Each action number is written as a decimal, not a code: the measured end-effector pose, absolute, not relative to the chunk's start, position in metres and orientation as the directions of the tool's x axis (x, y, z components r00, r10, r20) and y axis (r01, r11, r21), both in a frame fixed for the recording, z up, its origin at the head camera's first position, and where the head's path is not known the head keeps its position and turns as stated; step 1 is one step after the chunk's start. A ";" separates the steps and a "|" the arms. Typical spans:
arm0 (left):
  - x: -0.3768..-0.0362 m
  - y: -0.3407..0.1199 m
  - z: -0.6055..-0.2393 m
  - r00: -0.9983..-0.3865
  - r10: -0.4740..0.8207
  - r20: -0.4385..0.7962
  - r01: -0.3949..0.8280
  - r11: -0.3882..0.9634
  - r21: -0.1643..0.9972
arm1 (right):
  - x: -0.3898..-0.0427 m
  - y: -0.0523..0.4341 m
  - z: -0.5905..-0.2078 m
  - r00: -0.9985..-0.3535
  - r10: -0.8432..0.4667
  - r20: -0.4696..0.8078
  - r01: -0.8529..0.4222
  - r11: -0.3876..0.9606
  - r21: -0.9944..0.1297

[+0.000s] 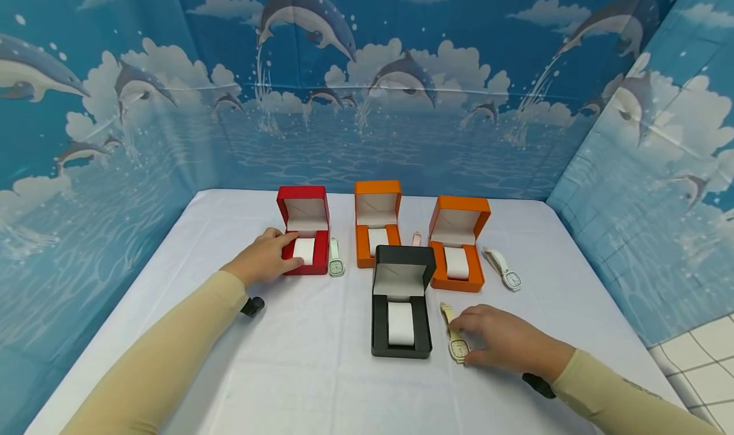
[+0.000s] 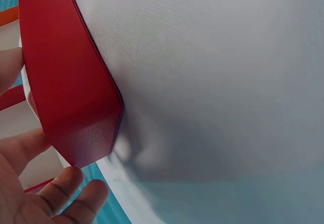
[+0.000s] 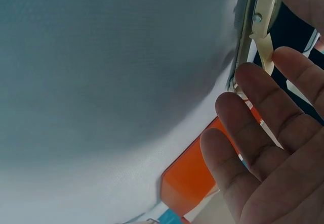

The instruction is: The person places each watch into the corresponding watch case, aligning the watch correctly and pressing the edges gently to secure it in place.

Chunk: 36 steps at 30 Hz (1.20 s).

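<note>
My left hand rests on an open red watch box, thumb at its front rim and index finger over its left side by the white cushion. In the left wrist view the thumb and fingertips are spread around the red box's corner. My right hand lies beside a cream-strapped watch, fingers at its strap and thumb near its dial. The right wrist view has these fingers extended, close to the watch. Left of that watch stands an open black watch box with a white cushion.
Two open orange watch boxes stand behind the black one, a pink strap between them. A pale green watch lies right of the red box. Another white-strapped watch lies at right. A dolphin-print curtain borders the white-covered table.
</note>
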<state>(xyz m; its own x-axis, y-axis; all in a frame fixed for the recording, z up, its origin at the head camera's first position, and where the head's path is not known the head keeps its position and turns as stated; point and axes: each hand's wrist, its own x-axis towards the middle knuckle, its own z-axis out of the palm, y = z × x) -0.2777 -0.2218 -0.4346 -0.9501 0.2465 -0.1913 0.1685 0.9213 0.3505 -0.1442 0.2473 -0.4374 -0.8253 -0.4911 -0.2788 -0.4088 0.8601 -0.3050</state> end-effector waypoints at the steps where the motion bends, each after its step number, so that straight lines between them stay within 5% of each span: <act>1: -0.277 -0.222 -0.435 -0.950 0.245 -0.193 0.166 0.921 0.353 | -0.144 0.247 -0.438 -0.825 -0.489 -0.282 -0.406 0.861 -0.306; 14: -0.266 -0.216 -0.441 -0.965 0.255 -0.066 0.218 0.914 0.343 | -0.140 0.244 -0.442 -0.827 -0.490 -0.277 -0.415 0.863 -0.287; 24: -0.221 -0.176 -0.437 -0.855 0.474 0.211 0.518 0.808 0.282 | -0.141 0.237 -0.444 -0.843 -0.462 -0.277 -0.392 0.879 -0.273; 36: -0.180 -0.108 -0.438 -0.748 0.660 0.068 0.652 0.712 0.260 | -0.147 0.231 -0.446 -0.867 -0.399 -0.299 -0.308 0.900 -0.309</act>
<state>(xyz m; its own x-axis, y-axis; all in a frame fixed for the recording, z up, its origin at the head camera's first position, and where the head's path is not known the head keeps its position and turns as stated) -0.1797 -0.1082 -0.4376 -0.7478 0.6604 0.0680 0.6523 0.7119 0.2601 -0.1473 0.2313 -0.4458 -0.8666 -0.3991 -0.2994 -0.3076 0.8999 -0.3091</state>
